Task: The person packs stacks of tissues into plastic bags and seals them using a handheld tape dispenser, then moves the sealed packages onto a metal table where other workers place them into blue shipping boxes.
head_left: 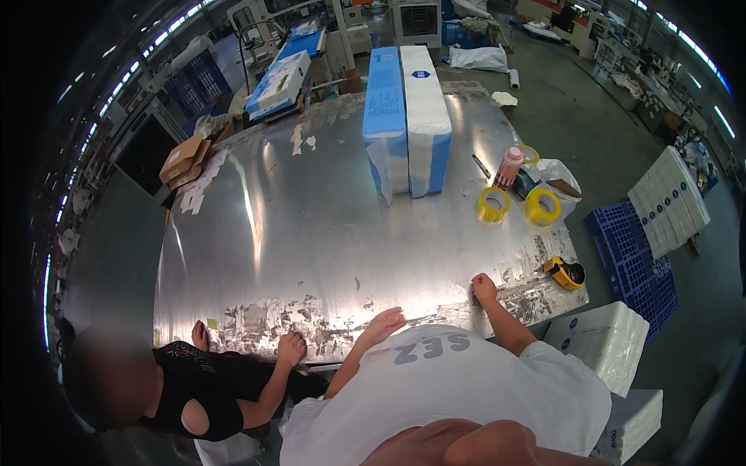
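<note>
My left hand (384, 323) is over the near edge of the metal table (311, 233), in front of my white shirt, its fingers stretched out and nothing in them. My right hand (483, 288) rests on the tabletop further right, fingers curled closed. A small pale bit shows beside them, but whether they hold anything is hidden. The yellow and black tape measure (565, 273) lies to the right of this hand, apart from it. Beyond both hands, a blue pack (385, 97) and a white-and-blue wrapped pack (426, 101) stand side by side on the table.
Yellow tape rolls (493, 205), a pink bottle (509, 168) and a black pen (481, 165) lie at the table's right. Another person (202, 388) leans at the near left edge, hands on it. White packs (606, 342) and blue pallets (633, 260) stand on the right.
</note>
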A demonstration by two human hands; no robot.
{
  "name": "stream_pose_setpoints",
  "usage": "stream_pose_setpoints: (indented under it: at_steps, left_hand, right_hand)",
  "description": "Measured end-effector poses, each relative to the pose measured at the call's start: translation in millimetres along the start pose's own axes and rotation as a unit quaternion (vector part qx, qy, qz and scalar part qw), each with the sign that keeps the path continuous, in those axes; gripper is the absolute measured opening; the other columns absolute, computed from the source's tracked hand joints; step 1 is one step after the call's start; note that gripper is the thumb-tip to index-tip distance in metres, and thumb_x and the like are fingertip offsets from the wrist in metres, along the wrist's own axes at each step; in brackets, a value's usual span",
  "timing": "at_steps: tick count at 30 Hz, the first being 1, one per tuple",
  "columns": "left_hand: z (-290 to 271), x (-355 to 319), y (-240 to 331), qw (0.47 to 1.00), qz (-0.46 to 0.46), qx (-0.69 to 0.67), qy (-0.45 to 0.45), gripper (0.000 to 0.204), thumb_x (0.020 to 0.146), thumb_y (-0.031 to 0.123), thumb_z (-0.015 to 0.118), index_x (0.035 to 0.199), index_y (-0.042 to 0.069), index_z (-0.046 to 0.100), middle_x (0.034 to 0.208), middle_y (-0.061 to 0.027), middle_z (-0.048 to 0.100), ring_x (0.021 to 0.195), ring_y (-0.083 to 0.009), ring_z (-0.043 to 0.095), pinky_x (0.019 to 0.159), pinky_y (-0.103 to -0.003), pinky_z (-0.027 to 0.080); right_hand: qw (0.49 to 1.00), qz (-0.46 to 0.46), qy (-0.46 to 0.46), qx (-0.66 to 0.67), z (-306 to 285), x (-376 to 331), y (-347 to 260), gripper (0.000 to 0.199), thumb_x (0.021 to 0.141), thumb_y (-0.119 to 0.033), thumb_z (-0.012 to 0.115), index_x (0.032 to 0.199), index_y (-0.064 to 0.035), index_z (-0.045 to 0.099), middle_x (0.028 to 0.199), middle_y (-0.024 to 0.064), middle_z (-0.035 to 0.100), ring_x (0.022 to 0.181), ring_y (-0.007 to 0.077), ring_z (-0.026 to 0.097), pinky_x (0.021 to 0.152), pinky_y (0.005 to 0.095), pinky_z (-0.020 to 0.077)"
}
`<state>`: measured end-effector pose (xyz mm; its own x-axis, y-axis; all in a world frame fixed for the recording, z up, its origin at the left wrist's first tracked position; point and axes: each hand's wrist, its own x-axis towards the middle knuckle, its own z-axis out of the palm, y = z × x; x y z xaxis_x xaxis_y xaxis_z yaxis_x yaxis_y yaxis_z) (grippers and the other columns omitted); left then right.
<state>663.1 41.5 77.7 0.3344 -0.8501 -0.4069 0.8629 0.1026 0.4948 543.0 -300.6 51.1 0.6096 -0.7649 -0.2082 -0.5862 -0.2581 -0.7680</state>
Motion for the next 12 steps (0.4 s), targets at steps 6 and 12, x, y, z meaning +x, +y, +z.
stream_pose_setpoints:
  at_steps: [6, 12]
  left_hand:
    - [-0.8, 2.6, -1.7, 1.0, 0.003, -0.005, -0.005, 0.041, 0.08, 0.001, 0.051, 0.118, -0.004, 0.036, 0.094, -0.0117, 0.053, 0.092, -0.0199, 0.052, 0.091, -0.032, 0.04]
    - [-22.2, 7.4, -6.6, 0.998, 0.001, -0.056, -0.008, 0.042, 0.082, 0.011, 0.053, 0.118, -0.003, 0.036, 0.092, -0.0105, 0.053, 0.091, -0.0189, 0.053, 0.088, -0.037, 0.041]
  right_hand:
    - [1.0, 0.009, -0.007, 0.015, 0.6, 2.0, 4.7, 0.011, 0.078, -0.01, 0.046, 0.079, -0.0049, 0.054, 0.06, 0.0051, 0.057, 0.047, 0.0129, 0.053, 0.046, 0.0255, 0.0439]
    - [1.0, 0.001, -0.014, 0.018, 2.3, 3.3, 5.4, 0.01, 0.078, -0.01, 0.046, 0.08, -0.0052, 0.054, 0.061, 0.0048, 0.057, 0.048, 0.0129, 0.053, 0.046, 0.0264, 0.0442]
